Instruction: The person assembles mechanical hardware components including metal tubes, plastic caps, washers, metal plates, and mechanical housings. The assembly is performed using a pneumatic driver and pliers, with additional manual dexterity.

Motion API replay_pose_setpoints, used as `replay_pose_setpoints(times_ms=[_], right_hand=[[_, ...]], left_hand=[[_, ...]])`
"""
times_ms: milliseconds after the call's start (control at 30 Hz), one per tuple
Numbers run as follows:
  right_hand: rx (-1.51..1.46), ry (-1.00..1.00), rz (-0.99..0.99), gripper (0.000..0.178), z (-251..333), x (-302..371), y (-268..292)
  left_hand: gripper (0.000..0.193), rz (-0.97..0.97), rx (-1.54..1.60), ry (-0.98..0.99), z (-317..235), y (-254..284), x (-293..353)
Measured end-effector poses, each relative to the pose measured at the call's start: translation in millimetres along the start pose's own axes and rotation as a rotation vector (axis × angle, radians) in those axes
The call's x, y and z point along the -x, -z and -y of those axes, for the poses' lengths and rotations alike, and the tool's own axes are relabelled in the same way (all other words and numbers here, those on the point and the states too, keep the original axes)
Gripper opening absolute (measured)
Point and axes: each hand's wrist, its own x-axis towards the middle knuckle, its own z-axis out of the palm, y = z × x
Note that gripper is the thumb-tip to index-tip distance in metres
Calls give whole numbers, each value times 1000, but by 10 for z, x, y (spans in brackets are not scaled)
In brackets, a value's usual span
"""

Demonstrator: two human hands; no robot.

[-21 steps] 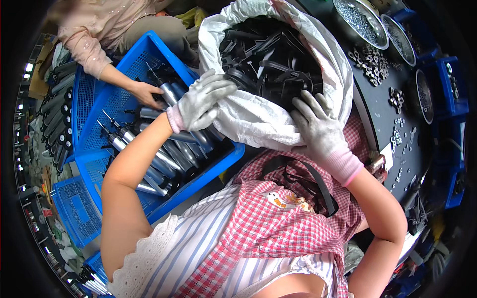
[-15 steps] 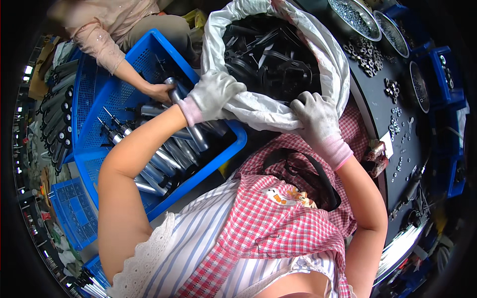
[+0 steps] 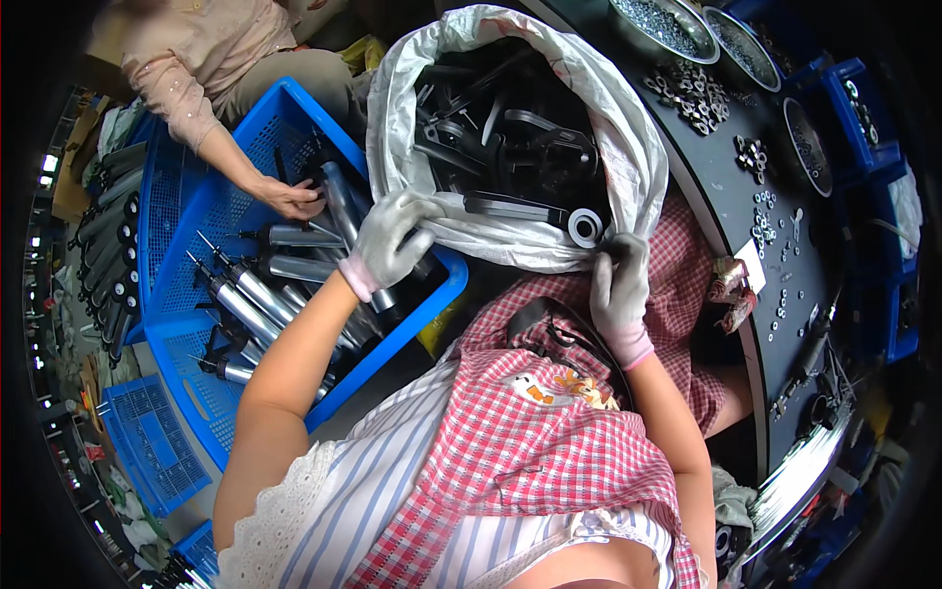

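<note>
A white woven sack (image 3: 643, 167), its rim rolled down, stands before me, full of black plastic and metal parts (image 3: 491, 128). My left hand (image 3: 392, 240), in a grey-white glove with a pink cuff, is closed on the rim at its near left. My right hand (image 3: 620, 290), gloved alike, grips the rim at the near right with bent fingers. Between them, a long black part with a pale ring end (image 3: 586, 227) lies just inside the near rim. Fingertips of both hands are partly hidden by the cloth.
On the left, a blue basket (image 3: 368, 378) holds silver metal tubes (image 3: 260, 294); a co-worker's bare hand (image 3: 294, 199) is over it. A dark table (image 3: 687, 162) on the right carries metal bowls (image 3: 667, 29), nuts and small fittings. Black tubes (image 3: 108, 236) are stacked far left.
The sack's rim has shifted left and its near side opened, baring the ring-ended part. My right hand has moved down and turned. The co-worker's hand has released a tube.
</note>
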Motion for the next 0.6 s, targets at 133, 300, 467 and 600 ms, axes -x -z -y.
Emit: replay_pose_setpoints(times_ms=[133, 300, 467, 600], right_hand=[[61, -169, -89, 47, -36, -442, -54], [402, -395, -96, 64, -73, -1049, -120], [21, -304, -25, 33, -492, -1492, -67], [-240, -792, 138, 31, -1005, -1420, -181]], left_hand=[[16, -495, -88, 231, 120, -396, -38], [22, -441, -77, 555, 345, -304, -364], [34, -384, -244, 563, 213, -175, -567], [32, -255, -497, 425, -284, -39, -1033]])
